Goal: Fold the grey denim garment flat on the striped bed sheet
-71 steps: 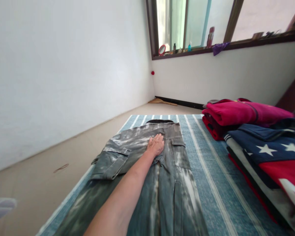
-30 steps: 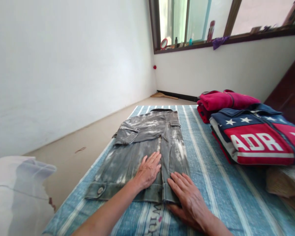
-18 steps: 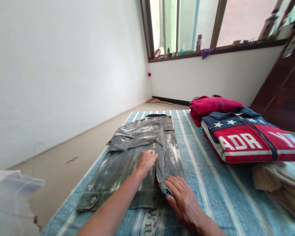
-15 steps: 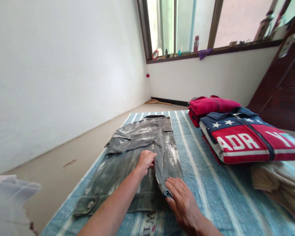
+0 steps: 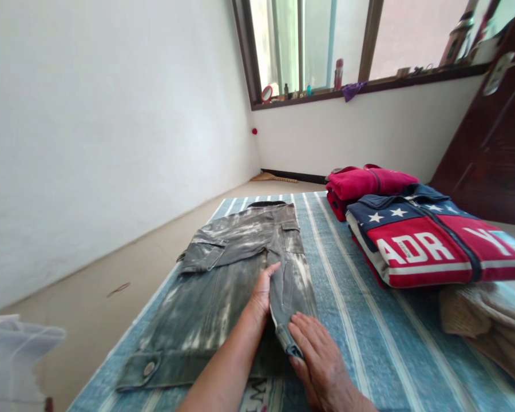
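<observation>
A grey denim jacket [image 5: 201, 303] with whitish faded streaks lies flat on a blue striped bedspread, its dark collar at the far end. One sleeve is folded across it; the other runs down the right side to its cuff [image 5: 289, 343]. My left hand [image 5: 261, 292] is at the inner edge of that right sleeve, thumb along the top and fingers mostly hidden beneath the fabric. Beside the cuff, my right hand [image 5: 320, 357] lies with fingers stretched flat over the sleeve's outer edge, its thumb close to the cuff opening.
To the right are a folded red and navy jacket with stars [image 5: 424, 240], a folded crimson garment [image 5: 369, 182] and a beige knitted piece [image 5: 480, 320]. Sheer white cloth [image 5: 17, 360] hangs at the lower left. The bedspread [image 5: 330, 286] ends beside a pale floor.
My left hand has slid slightly right and turned, its thumb now up along the sleeve edge and its fingers further under. The right hand stays by the cuff. The view has shifted slightly.
</observation>
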A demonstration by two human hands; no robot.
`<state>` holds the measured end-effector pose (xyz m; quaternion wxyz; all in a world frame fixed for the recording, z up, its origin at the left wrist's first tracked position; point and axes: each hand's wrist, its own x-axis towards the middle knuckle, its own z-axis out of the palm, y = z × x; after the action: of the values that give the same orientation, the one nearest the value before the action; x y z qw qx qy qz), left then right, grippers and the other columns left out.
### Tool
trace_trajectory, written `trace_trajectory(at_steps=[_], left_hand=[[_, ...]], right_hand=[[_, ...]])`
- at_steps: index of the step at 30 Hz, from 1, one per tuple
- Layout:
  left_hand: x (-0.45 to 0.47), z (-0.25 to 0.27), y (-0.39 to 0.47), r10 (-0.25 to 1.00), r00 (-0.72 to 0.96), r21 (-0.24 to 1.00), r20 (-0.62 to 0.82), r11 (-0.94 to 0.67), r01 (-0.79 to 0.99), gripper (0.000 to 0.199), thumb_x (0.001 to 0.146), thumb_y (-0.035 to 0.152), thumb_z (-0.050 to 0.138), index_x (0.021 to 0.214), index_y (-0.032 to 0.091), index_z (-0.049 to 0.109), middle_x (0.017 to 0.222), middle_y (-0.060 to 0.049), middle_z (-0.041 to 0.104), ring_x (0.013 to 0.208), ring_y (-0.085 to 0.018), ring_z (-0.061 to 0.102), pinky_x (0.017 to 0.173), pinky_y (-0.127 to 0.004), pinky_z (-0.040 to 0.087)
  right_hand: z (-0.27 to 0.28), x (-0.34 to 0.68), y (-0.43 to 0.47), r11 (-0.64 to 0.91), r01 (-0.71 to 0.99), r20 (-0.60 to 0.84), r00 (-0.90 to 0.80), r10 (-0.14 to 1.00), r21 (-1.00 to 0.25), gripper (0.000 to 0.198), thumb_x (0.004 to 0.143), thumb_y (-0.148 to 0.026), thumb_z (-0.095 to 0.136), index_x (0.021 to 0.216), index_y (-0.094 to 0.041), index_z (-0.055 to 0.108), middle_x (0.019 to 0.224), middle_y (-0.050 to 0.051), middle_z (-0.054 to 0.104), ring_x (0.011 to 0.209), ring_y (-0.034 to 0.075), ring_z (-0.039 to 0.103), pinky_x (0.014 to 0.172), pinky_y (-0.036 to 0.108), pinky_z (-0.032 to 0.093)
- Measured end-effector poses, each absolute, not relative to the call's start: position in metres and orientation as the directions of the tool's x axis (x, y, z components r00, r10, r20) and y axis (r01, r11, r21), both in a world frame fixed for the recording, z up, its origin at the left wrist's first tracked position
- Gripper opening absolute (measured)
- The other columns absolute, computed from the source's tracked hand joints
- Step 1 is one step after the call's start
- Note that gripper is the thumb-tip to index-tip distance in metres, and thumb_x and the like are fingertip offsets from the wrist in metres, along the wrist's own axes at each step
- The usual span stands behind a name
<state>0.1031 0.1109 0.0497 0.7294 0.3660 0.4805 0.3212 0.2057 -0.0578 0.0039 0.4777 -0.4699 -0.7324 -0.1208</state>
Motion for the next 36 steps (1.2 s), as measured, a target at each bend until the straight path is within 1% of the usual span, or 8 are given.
trace_trajectory(at_steps=[2,6,11,15,19,25,32,36], left_hand=[[0.109,0.046,0.11,0.808,0.338,0.823,-0.482,0.55,-0.141,0.041,0.084,0.046,0.047,0.099,0.016,0.07,0.081,-0.008,0.075,0.088,-0.03,0.072,0.082,-0.047,0.057],[0.119,0.036,0.113,0.821,0.31,0.814,-0.479,0.548,-0.194,0.065,0.091,0.058,0.023,0.112,0.014,0.066,0.086,-0.01,0.075,0.095,-0.031,0.071,0.084,-0.047,0.057],[0.122,0.024,0.106,0.836,0.279,0.817,-0.472,0.534,-0.219,0.088,0.087,0.074,0.009,0.116,0.012,0.065,0.091,-0.015,0.074,0.101,-0.034,0.068,0.085,-0.047,0.057],[0.122,0.024,0.105,0.844,0.278,0.826,-0.459,0.52,-0.217,0.086,0.089,0.071,0.006,0.118,0.014,0.064,0.099,-0.014,0.074,0.104,-0.032,0.068,0.089,-0.048,0.056],[0.121,0.027,0.108,0.856,0.282,0.842,-0.433,0.496,-0.211,0.082,0.089,0.073,0.014,0.121,0.015,0.062,0.1,-0.013,0.074,0.107,-0.032,0.066,0.093,-0.049,0.054],[0.123,0.027,0.108,0.858,0.293,0.858,-0.423,0.483,-0.176,0.061,0.093,0.057,0.03,0.117,0.011,0.064,0.1,-0.012,0.074,0.105,-0.031,0.067,0.097,-0.049,0.052],[0.121,0.041,0.136,0.911,0.253,0.909,-0.326,0.376,-0.183,0.071,0.095,0.062,0.021,0.128,0.011,0.057,0.104,-0.011,0.074,0.105,-0.027,0.067,0.102,-0.045,0.048],[0.125,0.046,0.147,0.925,0.268,0.939,-0.269,0.314,-0.141,0.069,0.096,0.06,0.02,0.13,0.011,0.057,0.102,-0.009,0.074,0.106,-0.026,0.067,0.102,-0.044,0.048]], right_hand=[[0.003,0.205,-0.058,0.53,0.805,0.82,-0.099,0.564,-0.267,0.041,0.092,-0.017,0.043,0.131,-0.01,0.051,0.124,0.017,0.064,0.123,0.027,0.056,0.099,0.045,0.051],[0.006,0.205,-0.057,0.532,0.807,0.832,-0.097,0.546,-0.255,0.04,0.091,-0.017,0.043,0.13,-0.01,0.052,0.123,0.016,0.064,0.123,0.026,0.056,0.099,0.043,0.051],[0.008,0.205,-0.058,0.511,0.815,0.811,-0.09,0.578,-0.274,0.04,0.09,-0.017,0.045,0.129,-0.011,0.053,0.124,0.016,0.065,0.123,0.026,0.057,0.099,0.044,0.051],[0.01,0.205,-0.061,0.512,0.817,0.798,-0.112,0.592,-0.265,0.039,0.09,-0.018,0.046,0.127,-0.011,0.054,0.123,0.016,0.065,0.122,0.027,0.057,0.098,0.045,0.051],[0.01,0.203,-0.061,0.506,0.817,0.767,-0.129,0.629,-0.277,0.037,0.09,-0.023,0.049,0.125,-0.012,0.056,0.123,0.017,0.065,0.12,0.029,0.058,0.098,0.047,0.051],[0.005,0.2,-0.059,0.512,0.805,0.742,-0.14,0.655,-0.3,0.04,0.087,-0.027,0.052,0.124,-0.012,0.056,0.123,0.018,0.064,0.12,0.03,0.058,0.1,0.05,0.049],[0.005,0.201,-0.059,0.504,0.819,0.701,-0.188,0.688,-0.275,0.038,0.087,-0.031,0.051,0.119,-0.012,0.059,0.121,0.017,0.066,0.115,0.03,0.061,0.096,0.048,0.052],[0.005,0.202,-0.057,0.514,0.816,0.701,-0.204,0.684,-0.264,0.038,0.087,-0.033,0.053,0.119,-0.012,0.059,0.12,0.017,0.067,0.113,0.03,0.062,0.096,0.048,0.052]])
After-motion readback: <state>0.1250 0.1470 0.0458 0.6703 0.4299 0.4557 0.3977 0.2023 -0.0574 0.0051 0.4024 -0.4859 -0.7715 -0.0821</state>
